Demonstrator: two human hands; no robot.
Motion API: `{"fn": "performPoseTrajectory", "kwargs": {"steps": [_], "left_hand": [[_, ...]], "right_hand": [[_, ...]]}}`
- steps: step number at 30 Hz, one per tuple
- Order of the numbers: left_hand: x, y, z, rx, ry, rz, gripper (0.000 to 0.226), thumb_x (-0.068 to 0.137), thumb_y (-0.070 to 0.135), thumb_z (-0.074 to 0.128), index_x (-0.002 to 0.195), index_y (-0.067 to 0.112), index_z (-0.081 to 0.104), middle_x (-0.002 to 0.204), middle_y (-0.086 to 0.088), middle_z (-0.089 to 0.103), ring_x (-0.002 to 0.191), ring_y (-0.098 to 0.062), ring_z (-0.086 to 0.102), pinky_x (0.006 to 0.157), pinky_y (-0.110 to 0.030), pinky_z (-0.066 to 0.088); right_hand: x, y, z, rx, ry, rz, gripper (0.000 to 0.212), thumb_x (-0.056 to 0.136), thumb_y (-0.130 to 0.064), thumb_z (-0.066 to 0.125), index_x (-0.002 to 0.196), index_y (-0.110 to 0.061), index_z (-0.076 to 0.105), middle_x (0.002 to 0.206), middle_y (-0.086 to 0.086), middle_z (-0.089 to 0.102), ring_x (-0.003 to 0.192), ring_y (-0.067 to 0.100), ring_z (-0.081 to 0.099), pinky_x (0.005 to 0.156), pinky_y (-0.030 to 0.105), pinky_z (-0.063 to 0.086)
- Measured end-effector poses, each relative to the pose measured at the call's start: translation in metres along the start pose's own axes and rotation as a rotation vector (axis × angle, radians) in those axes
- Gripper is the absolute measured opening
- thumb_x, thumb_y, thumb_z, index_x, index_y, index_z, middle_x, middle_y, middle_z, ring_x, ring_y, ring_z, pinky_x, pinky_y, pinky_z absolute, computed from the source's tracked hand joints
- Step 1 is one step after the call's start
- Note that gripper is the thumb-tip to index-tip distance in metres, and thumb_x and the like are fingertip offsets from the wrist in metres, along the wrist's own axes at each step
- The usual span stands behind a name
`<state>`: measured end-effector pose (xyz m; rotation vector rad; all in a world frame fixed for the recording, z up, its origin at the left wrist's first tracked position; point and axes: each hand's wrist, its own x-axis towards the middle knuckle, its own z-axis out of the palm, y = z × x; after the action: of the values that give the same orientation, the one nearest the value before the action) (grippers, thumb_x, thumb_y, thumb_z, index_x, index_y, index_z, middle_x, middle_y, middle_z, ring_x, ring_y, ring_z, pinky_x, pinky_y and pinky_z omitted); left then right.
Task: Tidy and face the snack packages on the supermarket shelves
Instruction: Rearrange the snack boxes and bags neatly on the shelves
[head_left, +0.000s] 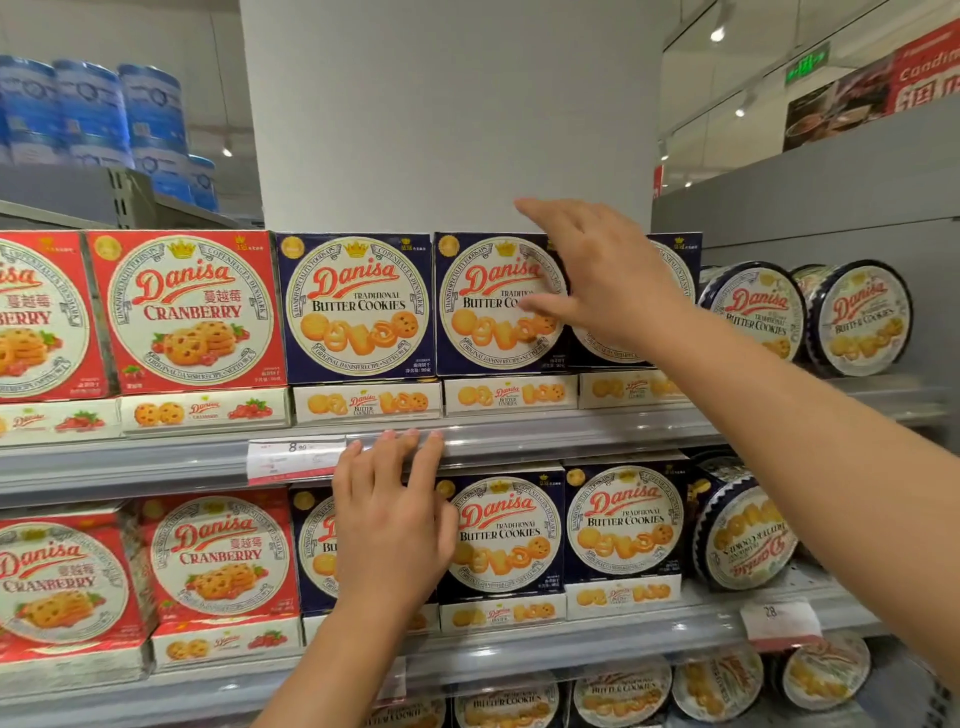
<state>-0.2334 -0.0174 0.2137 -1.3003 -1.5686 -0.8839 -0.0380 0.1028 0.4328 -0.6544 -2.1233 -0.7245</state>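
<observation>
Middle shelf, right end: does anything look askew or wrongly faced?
Yes. The round butter cookie tin at the right end of the middle shelf stands with its label upside down, unlike the upright blue boxes beside it. Neither hand touches it.

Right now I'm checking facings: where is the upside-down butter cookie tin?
In the head view the upside-down tin lies on its side on the middle shelf, far right, beside the blue butter cookie box.
</observation>
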Motion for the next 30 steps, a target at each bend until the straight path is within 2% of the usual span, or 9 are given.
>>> {"fn": "performPoseTrajectory", "kwargs": {"steps": [3,6,9,15,19,26,30], "left_hand": [[0.000,-0.001,0.002,0.010,0.021,0.008,0.052,0.082,0.029,0.050,0.128,0.010,0.065,0.123,-0.014,0.058,0.121,-0.038,0.048,0.116,-0.056,0.027],[0.000,-0.001,0.003,0.018,0.025,0.007,0.051,0.083,0.029,0.049,0.127,0.009,0.065,0.123,-0.015,0.058,0.120,-0.040,0.050,0.117,-0.055,0.025],[0.000,0.000,0.005,0.014,0.031,-0.011,0.050,0.083,0.029,0.048,0.126,0.008,0.066,0.123,-0.016,0.058,0.119,-0.042,0.051,0.117,-0.057,0.026],[0.000,0.000,0.009,0.015,0.069,-0.008,0.049,0.082,0.026,0.052,0.125,0.008,0.066,0.123,-0.016,0.057,0.119,-0.042,0.050,0.116,-0.059,0.028],[-0.001,-0.001,0.010,0.018,0.070,-0.001,0.049,0.082,0.026,0.051,0.126,0.008,0.065,0.124,-0.017,0.057,0.119,-0.042,0.050,0.116,-0.058,0.027],[-0.001,0.001,0.008,0.020,0.057,-0.022,0.050,0.083,0.027,0.051,0.126,0.008,0.066,0.123,-0.017,0.058,0.121,-0.042,0.049,0.117,-0.057,0.025],[-0.001,0.002,0.009,0.016,0.053,-0.032,0.050,0.079,0.024,0.059,0.126,0.008,0.067,0.123,-0.016,0.057,0.121,-0.041,0.048,0.118,-0.056,0.024]], "right_hand": [[0.000,0.027,-0.011,0.035,0.101,0.126,0.066,0.096,-0.050,0.058,0.151,-0.018,0.040,0.148,0.008,0.051,0.135,0.030,0.047,0.110,0.047,0.039],[0.000,0.052,-0.012,-0.039,0.030,0.216,0.057,0.101,-0.043,0.051,0.149,-0.014,0.044,0.149,0.013,0.051,0.135,0.035,0.046,0.108,0.050,0.040],[-0.006,0.060,-0.008,-0.088,-0.107,0.193,0.056,0.101,-0.046,0.049,0.146,-0.013,0.048,0.142,0.015,0.057,0.128,0.036,0.052,0.104,0.051,0.045],[-0.011,0.063,-0.003,-0.114,-0.110,0.162,0.057,0.095,-0.052,0.056,0.139,-0.015,0.052,0.125,0.011,0.066,0.109,0.032,0.061,0.091,0.047,0.051],[-0.010,0.068,-0.005,-0.053,-0.129,0.143,0.058,0.091,-0.052,0.064,0.135,-0.015,0.051,0.123,0.009,0.066,0.108,0.030,0.061,0.087,0.044,0.050],[-0.016,0.085,-0.014,0.161,-0.150,0.138,0.062,0.085,-0.046,0.076,0.134,-0.018,0.051,0.126,0.005,0.066,0.109,0.024,0.064,0.089,0.038,0.054],[-0.016,0.083,-0.012,0.152,-0.153,0.140,0.063,0.084,-0.046,0.076,0.135,-0.019,0.050,0.126,0.004,0.065,0.109,0.023,0.063,0.090,0.041,0.055]]}}
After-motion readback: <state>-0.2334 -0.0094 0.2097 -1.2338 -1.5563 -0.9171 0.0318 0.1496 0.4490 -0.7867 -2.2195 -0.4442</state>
